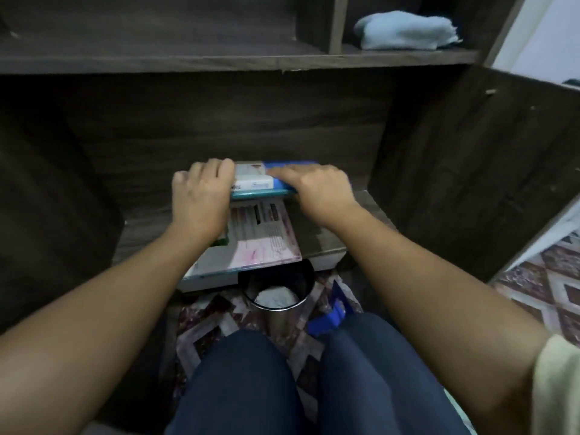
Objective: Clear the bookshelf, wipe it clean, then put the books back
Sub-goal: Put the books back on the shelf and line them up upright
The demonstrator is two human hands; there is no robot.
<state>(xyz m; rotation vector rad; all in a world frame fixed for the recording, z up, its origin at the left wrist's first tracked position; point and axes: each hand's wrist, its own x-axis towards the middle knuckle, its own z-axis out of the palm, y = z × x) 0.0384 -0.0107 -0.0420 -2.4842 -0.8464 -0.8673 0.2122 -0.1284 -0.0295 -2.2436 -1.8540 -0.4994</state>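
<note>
A small stack of books (257, 183), white and blue on top, stands on the dark wooden bottom shelf (326, 233). My left hand (201, 196) grips its left side and my right hand (317, 189) grips its right side and top. Under the stack lies a larger pink and white book (260, 243), flat and jutting past the shelf's front edge. A light blue cloth (405, 31) lies crumpled in the upper right compartment.
A metal cup (276, 290) with something white inside stands on the patterned floor just below the shelf edge. A blue object (329, 315) lies beside my right knee. Dark cabinet walls close in on both sides.
</note>
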